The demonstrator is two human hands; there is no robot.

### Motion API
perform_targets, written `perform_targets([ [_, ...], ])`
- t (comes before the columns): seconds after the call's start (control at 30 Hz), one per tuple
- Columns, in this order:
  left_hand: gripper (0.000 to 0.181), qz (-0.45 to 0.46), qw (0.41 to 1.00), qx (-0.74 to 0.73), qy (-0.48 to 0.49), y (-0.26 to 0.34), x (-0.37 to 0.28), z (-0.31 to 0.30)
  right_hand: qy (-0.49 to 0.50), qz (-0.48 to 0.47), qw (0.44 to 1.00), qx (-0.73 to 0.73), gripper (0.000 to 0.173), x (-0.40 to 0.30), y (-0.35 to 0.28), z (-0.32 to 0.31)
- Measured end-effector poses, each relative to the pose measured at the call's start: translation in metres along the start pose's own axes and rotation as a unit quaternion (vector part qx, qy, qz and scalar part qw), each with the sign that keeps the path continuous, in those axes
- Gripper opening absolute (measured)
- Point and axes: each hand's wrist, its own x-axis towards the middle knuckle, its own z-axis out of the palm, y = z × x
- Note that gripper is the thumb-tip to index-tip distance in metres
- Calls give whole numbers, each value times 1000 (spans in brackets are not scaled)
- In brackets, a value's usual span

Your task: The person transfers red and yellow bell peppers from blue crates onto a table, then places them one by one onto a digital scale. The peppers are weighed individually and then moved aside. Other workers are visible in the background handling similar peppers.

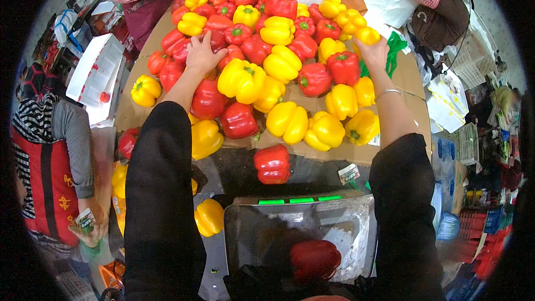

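A heap of red and yellow bell peppers lies across cardboard before me. My left hand (204, 55) reaches over the left of the heap, fingers spread, beside a dark red bell pepper (218, 42); its fingertips rest at or just over the peppers. At the heap's right edge, my right hand (374, 52) has its fingers around the lower part of a yellow bell pepper (368, 34). Close to my body, a red bell pepper (315, 259) sits on the metal pan (267, 234) of a scale with lit green displays (301, 200). Another red bell pepper (272, 164) lies between scale and heap.
Green netting (396, 52) lies by my right hand. The cardboard (411, 113) ends ahead of the scale. A co-worker in a red apron (54, 175) stands at left, holding a small printed packet (85, 220). Two other people work across the heap. A white foam box (94, 75) stands left.
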Motion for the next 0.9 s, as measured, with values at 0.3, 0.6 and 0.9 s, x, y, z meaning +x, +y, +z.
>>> perform_targets([
  [0.3, 80, 61, 996, -64, 25, -20, 12, 26, -166, 41, 978, 124, 63, 0, 61, 18],
  [0.6, 56, 38, 997, -23, 59, -16, 4, 11, -275, -227, 928, -104, 48, -35, -45, 7],
  [0.9, 84, -71, 996, 46, 29, 4, 21, -5, -215, -220, 930, -199, 44, -58, -57, -5],
])
